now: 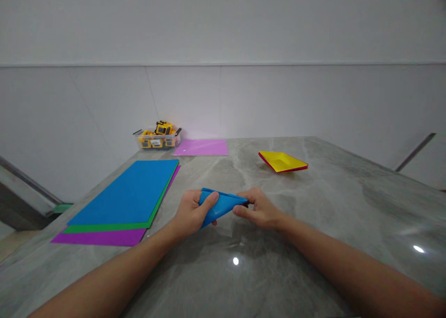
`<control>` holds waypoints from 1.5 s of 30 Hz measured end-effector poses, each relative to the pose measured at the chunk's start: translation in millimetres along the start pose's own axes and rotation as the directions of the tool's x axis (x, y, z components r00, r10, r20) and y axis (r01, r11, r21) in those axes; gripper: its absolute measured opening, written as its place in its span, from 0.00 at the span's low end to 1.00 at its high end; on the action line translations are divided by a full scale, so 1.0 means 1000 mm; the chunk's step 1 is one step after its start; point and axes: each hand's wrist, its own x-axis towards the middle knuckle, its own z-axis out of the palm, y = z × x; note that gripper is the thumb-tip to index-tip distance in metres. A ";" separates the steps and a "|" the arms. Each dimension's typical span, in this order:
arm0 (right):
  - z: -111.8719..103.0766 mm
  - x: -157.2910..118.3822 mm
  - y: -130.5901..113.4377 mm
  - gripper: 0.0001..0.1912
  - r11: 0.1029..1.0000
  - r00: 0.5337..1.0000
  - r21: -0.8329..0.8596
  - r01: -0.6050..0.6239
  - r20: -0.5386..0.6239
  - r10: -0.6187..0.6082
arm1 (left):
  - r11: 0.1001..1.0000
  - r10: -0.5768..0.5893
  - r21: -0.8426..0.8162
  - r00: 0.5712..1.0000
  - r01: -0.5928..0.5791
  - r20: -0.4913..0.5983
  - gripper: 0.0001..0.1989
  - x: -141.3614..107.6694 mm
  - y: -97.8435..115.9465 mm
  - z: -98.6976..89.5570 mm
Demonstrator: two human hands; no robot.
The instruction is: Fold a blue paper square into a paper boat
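Note:
A folded piece of blue paper (223,204) is held between my two hands, above the grey marbled table. My left hand (195,211) grips its wide end, thumb on the near face and the other fingers mostly hidden behind. The paper narrows to a point on the right, where my right hand (258,209) pinches the tip between thumb and fingers. Beyond my right hand lies a folded paper tray (282,161), yellow inside with a red edge beneath.
On the left of the table (348,206) lie overlapping blue (128,192), green (108,227) and purple (101,237) sheets. A pink sheet (202,147) is at the back, beside a clear plastic box (158,141) of yellow toy vehicles. A white wall (265,100) stands behind.

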 end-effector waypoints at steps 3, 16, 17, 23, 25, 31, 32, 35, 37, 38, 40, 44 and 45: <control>0.004 -0.001 -0.003 0.27 0.998 0.999 0.056 -0.032 0.007 0.032 | 0.999 -0.001 -0.034 1.000 0.002 0.028 0.23 0.000 -0.001 0.000; 0.002 -0.004 -0.004 0.31 0.992 0.995 0.090 -0.083 0.058 0.078 | 0.991 0.042 0.126 0.995 -0.053 0.087 0.24 -0.001 -0.001 -0.003; 0.001 -0.003 -0.004 0.32 0.993 0.995 0.073 -0.090 0.053 0.086 | 0.988 0.049 0.144 0.995 -0.061 0.084 0.24 -0.001 -0.001 -0.003; -0.003 0.000 -0.005 0.28 0.995 0.999 -0.096 0.034 0.011 -0.033 | 1.000 -0.007 0.027 0.999 0.006 0.045 0.24 0.000 -0.002 0.000; -0.002 0.000 -0.005 0.26 0.993 0.999 -0.110 0.046 0.010 -0.045 | 0.999 -0.048 -0.017 0.997 0.049 0.063 0.24 0.000 -0.003 0.000; 0.005 -0.003 -0.008 0.28 0.991 0.997 0.114 -0.072 0.001 0.073 | 0.991 -0.124 -0.036 0.985 0.129 0.118 0.26 0.000 -0.004 0.000; 0.006 -0.003 -0.007 0.28 0.983 0.995 0.159 -0.096 0.000 0.097 | 0.990 -0.128 -0.038 0.984 0.134 0.127 0.27 0.000 -0.004 0.001; 0.009 -0.004 -0.004 0.30 0.970 0.992 0.215 -0.115 -0.019 0.122 | 0.985 -0.147 -0.072 0.977 0.159 0.157 0.27 -0.001 -0.003 0.002; 0.009 -0.003 -0.002 0.31 0.977 0.993 0.193 -0.095 -0.045 0.106 | 0.983 -0.150 -0.080 0.975 0.164 0.162 0.27 -0.002 -0.002 0.003; 0.008 -0.002 -0.001 0.31 0.982 0.994 0.171 -0.083 -0.054 0.093 | 0.984 -0.145 -0.081 0.977 0.159 0.156 0.27 -0.002 -0.002 0.003; 0.007 -0.001 -0.002 0.30 0.990 0.996 0.126 -0.062 -0.061 0.070 | 0.986 -0.130 -0.085 0.982 0.142 0.134 0.27 -0.002 -0.001 0.004; 0.008 0.000 -0.004 0.28 0.993 0.997 0.112 -0.045 -0.057 0.052 | 0.984 -0.126 -0.111 0.984 0.141 0.128 0.27 -0.001 0.000 0.005; 0.009 0.000 -0.005 0.28 0.990 0.996 0.133 -0.052 -0.061 0.061 | 0.983 -0.129 -0.112 0.983 0.144 0.130 0.27 -0.001 0.000 0.005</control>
